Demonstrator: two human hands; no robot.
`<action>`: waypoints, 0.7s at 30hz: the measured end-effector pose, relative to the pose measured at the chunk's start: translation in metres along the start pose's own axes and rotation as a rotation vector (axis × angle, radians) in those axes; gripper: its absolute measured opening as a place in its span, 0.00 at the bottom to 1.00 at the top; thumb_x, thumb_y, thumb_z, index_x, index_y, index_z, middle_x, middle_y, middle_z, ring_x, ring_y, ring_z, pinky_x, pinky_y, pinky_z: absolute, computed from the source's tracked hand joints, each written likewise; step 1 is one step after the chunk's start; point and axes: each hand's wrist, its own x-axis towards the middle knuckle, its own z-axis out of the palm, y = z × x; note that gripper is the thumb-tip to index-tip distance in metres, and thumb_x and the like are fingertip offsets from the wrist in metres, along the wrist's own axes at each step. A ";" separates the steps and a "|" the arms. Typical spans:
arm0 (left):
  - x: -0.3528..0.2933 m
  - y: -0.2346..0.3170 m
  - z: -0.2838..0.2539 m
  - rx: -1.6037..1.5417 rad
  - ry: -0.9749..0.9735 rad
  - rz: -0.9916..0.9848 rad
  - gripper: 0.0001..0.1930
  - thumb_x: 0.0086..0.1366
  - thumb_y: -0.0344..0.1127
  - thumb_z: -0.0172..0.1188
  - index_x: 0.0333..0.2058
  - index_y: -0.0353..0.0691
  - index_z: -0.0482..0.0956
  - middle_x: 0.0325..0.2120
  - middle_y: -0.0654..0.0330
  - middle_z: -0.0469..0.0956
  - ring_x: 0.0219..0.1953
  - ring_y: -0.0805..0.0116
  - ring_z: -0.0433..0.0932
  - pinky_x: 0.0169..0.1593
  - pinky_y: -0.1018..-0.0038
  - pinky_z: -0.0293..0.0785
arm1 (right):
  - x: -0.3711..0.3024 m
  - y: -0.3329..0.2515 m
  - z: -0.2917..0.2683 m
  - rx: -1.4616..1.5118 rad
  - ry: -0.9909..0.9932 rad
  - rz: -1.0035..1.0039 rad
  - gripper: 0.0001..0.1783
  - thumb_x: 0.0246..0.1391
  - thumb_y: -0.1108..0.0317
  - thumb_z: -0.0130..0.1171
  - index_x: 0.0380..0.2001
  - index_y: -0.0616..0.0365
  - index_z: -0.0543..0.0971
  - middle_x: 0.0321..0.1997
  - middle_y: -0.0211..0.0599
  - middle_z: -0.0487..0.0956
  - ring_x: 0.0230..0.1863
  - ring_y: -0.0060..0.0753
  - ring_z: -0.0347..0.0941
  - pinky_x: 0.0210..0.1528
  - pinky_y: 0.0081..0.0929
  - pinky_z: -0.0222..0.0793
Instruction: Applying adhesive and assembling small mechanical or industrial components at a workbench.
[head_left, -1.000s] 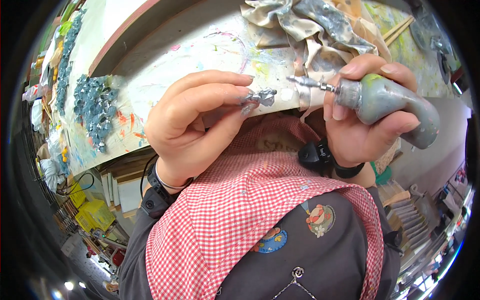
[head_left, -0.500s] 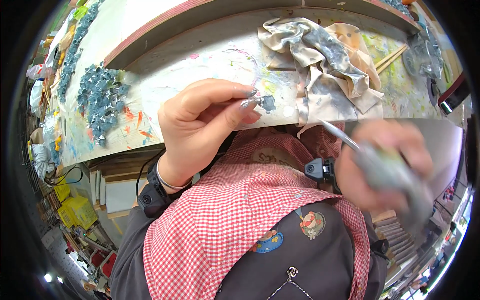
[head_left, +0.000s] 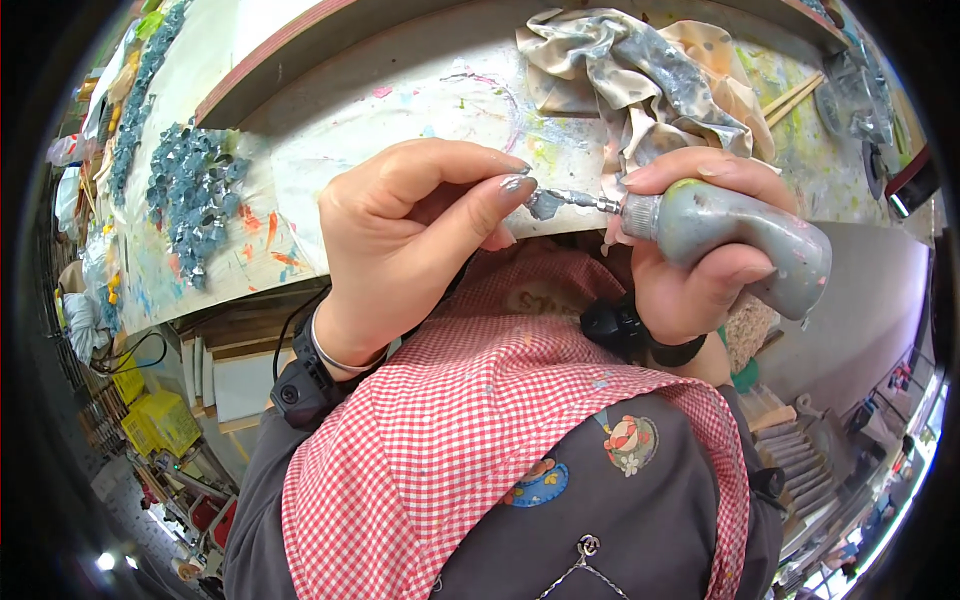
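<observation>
Between thumb and fingertips my left hand [head_left: 415, 225] pinches a small blue-grey piece [head_left: 543, 205], with paint smears on the fingertips. My right hand [head_left: 700, 240] is wrapped round a squeeze bottle [head_left: 745, 240] of grey paint, tilted on its side. Its ribbed collar and thin metal nozzle [head_left: 590, 201] point left, and the tip is at the small piece; whether it touches cannot be made out. Behind the bottle lies a crumpled, paint-stained cloth [head_left: 640, 80]. Many similar blue-grey pieces [head_left: 195, 195] are heaped on the table to my left.
A long wooden strip with a red edge [head_left: 270, 85] runs across the paint-spotted table [head_left: 330, 145]. Wooden sticks [head_left: 795, 100] and a clear plastic container [head_left: 855, 105] are at the far right. A yellow crate [head_left: 160, 425] stands below on the left.
My right hand has swung left and up with the squeeze bottle, bringing its nozzle to the small piece. The left hand has hardly moved and keeps its pinch.
</observation>
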 end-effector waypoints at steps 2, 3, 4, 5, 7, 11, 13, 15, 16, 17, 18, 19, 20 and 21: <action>0.000 -0.001 0.001 -0.041 -0.005 0.035 0.05 0.54 0.20 0.56 0.31 0.29 0.76 0.21 0.59 0.76 0.21 0.76 0.75 0.25 0.84 0.72 | -0.001 0.000 -0.001 0.001 -0.003 0.020 0.31 0.52 0.40 0.40 0.41 0.61 0.61 0.29 0.51 0.71 0.19 0.29 0.67 0.17 0.19 0.67; 0.000 0.000 0.001 -0.041 -0.006 0.032 0.05 0.54 0.20 0.56 0.31 0.29 0.76 0.21 0.59 0.76 0.21 0.76 0.75 0.25 0.84 0.72 | -0.001 -0.001 -0.002 0.004 -0.009 0.035 0.31 0.52 0.41 0.40 0.41 0.61 0.61 0.28 0.51 0.71 0.20 0.29 0.67 0.17 0.19 0.67; 0.000 0.000 0.001 -0.032 -0.002 0.023 0.05 0.54 0.20 0.56 0.31 0.29 0.76 0.21 0.58 0.76 0.21 0.76 0.75 0.25 0.84 0.72 | 0.000 -0.001 -0.003 0.003 -0.008 0.039 0.31 0.52 0.41 0.40 0.41 0.61 0.61 0.28 0.51 0.71 0.20 0.29 0.67 0.17 0.19 0.67; 0.000 0.000 0.001 -0.022 0.001 0.015 0.05 0.54 0.20 0.56 0.30 0.29 0.76 0.21 0.58 0.76 0.21 0.76 0.75 0.25 0.85 0.72 | 0.002 -0.001 -0.003 -0.015 -0.033 0.032 0.31 0.52 0.41 0.40 0.41 0.61 0.61 0.28 0.51 0.71 0.20 0.29 0.67 0.17 0.19 0.67; 0.000 -0.001 0.000 -0.020 -0.001 0.022 0.05 0.54 0.20 0.56 0.30 0.29 0.76 0.21 0.58 0.76 0.21 0.76 0.75 0.25 0.85 0.72 | 0.003 -0.002 -0.004 -0.034 -0.057 0.028 0.30 0.53 0.42 0.40 0.41 0.62 0.61 0.28 0.51 0.71 0.20 0.30 0.67 0.17 0.18 0.67; 0.001 0.000 0.001 -0.020 -0.007 0.015 0.04 0.54 0.20 0.56 0.30 0.29 0.76 0.21 0.58 0.76 0.21 0.76 0.75 0.24 0.85 0.72 | 0.000 -0.003 -0.002 -0.022 -0.034 0.062 0.30 0.53 0.41 0.40 0.41 0.62 0.61 0.28 0.51 0.72 0.21 0.30 0.68 0.18 0.18 0.67; 0.000 0.001 0.002 -0.023 -0.003 0.010 0.04 0.54 0.20 0.56 0.30 0.29 0.76 0.22 0.58 0.76 0.21 0.76 0.75 0.24 0.84 0.72 | 0.001 -0.001 -0.002 -0.017 -0.020 0.068 0.31 0.53 0.41 0.40 0.40 0.62 0.61 0.27 0.51 0.72 0.22 0.31 0.68 0.19 0.19 0.67; 0.000 0.001 0.002 -0.023 0.002 0.005 0.04 0.54 0.20 0.56 0.30 0.29 0.76 0.22 0.57 0.76 0.21 0.75 0.75 0.25 0.84 0.72 | 0.004 0.004 -0.005 -0.050 -0.103 -0.066 0.30 0.53 0.41 0.40 0.39 0.62 0.62 0.26 0.49 0.72 0.23 0.32 0.69 0.21 0.19 0.66; -0.001 0.000 0.001 -0.014 -0.002 0.014 0.05 0.54 0.20 0.56 0.31 0.29 0.76 0.22 0.57 0.76 0.21 0.75 0.75 0.25 0.84 0.72 | 0.004 0.004 -0.005 -0.050 -0.101 -0.065 0.30 0.53 0.41 0.40 0.39 0.62 0.62 0.26 0.49 0.72 0.23 0.32 0.69 0.21 0.19 0.66; 0.000 0.000 0.001 -0.006 -0.007 0.023 0.05 0.54 0.20 0.56 0.31 0.29 0.76 0.22 0.57 0.76 0.21 0.75 0.75 0.25 0.84 0.72 | 0.004 0.004 -0.004 -0.064 -0.078 -0.061 0.30 0.53 0.41 0.40 0.39 0.63 0.62 0.26 0.49 0.73 0.23 0.32 0.69 0.21 0.19 0.66; 0.000 -0.001 0.001 -0.006 -0.009 0.022 0.05 0.54 0.20 0.56 0.31 0.29 0.76 0.22 0.57 0.76 0.21 0.75 0.75 0.25 0.84 0.72 | 0.004 0.004 -0.004 -0.078 -0.054 -0.058 0.30 0.53 0.41 0.40 0.38 0.63 0.62 0.25 0.48 0.73 0.23 0.32 0.69 0.22 0.19 0.66; 0.000 -0.001 0.001 -0.009 -0.007 0.024 0.05 0.54 0.20 0.56 0.31 0.29 0.76 0.22 0.57 0.76 0.21 0.75 0.75 0.25 0.84 0.72 | 0.004 0.003 -0.004 -0.078 -0.053 -0.057 0.30 0.53 0.41 0.40 0.38 0.63 0.62 0.25 0.48 0.73 0.23 0.32 0.69 0.22 0.19 0.66; 0.000 -0.001 0.002 -0.012 -0.005 0.026 0.05 0.54 0.21 0.56 0.31 0.29 0.76 0.22 0.57 0.75 0.21 0.75 0.75 0.25 0.84 0.72 | 0.003 0.003 -0.003 -0.068 -0.059 -0.049 0.30 0.53 0.41 0.40 0.38 0.63 0.63 0.25 0.48 0.73 0.23 0.32 0.70 0.22 0.19 0.66; 0.000 -0.001 0.002 -0.012 -0.007 0.025 0.05 0.54 0.21 0.56 0.31 0.29 0.76 0.22 0.57 0.75 0.21 0.75 0.75 0.25 0.84 0.72 | 0.003 0.003 -0.003 -0.058 -0.064 -0.042 0.30 0.53 0.41 0.40 0.38 0.63 0.63 0.25 0.48 0.73 0.23 0.32 0.70 0.22 0.18 0.66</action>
